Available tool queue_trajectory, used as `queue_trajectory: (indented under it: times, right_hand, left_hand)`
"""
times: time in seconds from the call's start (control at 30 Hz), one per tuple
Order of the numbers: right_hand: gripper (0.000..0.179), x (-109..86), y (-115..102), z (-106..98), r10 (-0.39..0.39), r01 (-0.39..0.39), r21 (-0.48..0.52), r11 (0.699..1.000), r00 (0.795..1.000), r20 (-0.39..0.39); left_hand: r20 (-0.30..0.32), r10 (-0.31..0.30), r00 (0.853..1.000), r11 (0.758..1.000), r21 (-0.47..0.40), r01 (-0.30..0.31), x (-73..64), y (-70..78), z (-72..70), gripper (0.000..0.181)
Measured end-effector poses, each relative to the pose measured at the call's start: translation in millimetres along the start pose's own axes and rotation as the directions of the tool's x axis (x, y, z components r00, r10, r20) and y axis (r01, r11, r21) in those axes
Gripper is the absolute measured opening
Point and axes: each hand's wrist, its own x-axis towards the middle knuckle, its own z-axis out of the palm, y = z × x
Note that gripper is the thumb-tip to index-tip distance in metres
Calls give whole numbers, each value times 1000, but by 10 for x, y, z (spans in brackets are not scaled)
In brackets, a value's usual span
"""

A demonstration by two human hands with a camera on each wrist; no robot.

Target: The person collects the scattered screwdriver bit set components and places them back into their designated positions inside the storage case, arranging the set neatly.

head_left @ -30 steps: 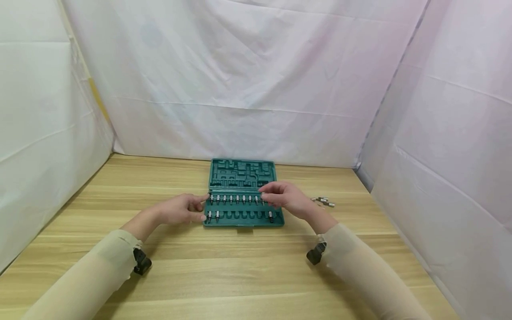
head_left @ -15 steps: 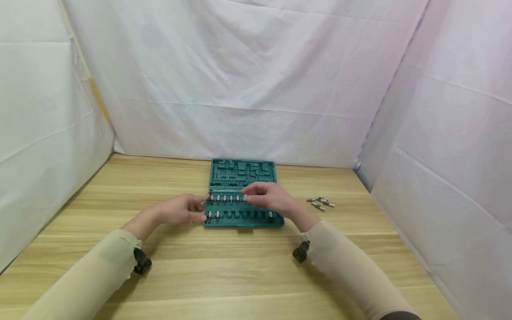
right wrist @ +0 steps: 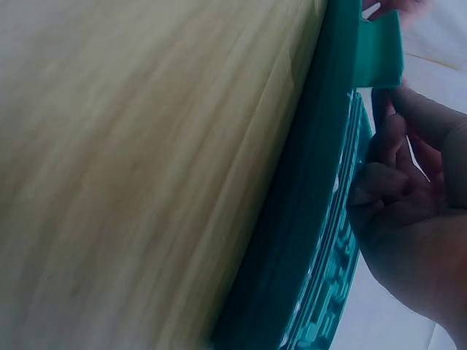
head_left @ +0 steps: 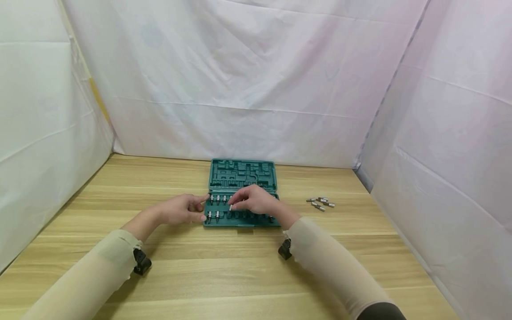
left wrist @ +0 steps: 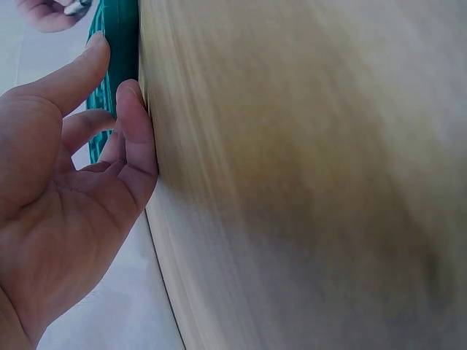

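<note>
Pinching metal bit (head_left: pixel 230 207) above green case (head_left: pixel 224 225), long axis nearly upright in head view; which end points down too small to tell. Held by bent fingers of right hand (head_left: pixel 256 201), nearly closed. Touching case's left edge with left hand (head_left: pixel 180 210), thumb and forefinger spread. Screening part of case's rows of seated bits (head_left: pixel 217 216) with right hand. With loose bits (head_left: pixel 329 204) on surface (head_left: pixel 208 275) right of case, case's lid (head_left: pixel 243 171) folded back, white sheet (head_left: pixel 240 89) behind.

Head view bright, softly shadowed — wrist views dimmer, blurrier.
</note>
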Motion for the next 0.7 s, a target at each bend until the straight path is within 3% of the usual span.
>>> queue_trajectory:
  times: [0.4, 0.7]
  right_hand:
    - [19, 155, -76, 91, -16, 28, -127, 991, 995, 95]
    - [17, 179, -123, 121, 5, 9, -154, 988, 996, 89]
  left_hand:
    - [9, 22, 1000, 1000, -8, -22, 8, -9, -3, 82]
    - [15, 32, 999, 999, -8, -32, -16, 8, -21, 82]
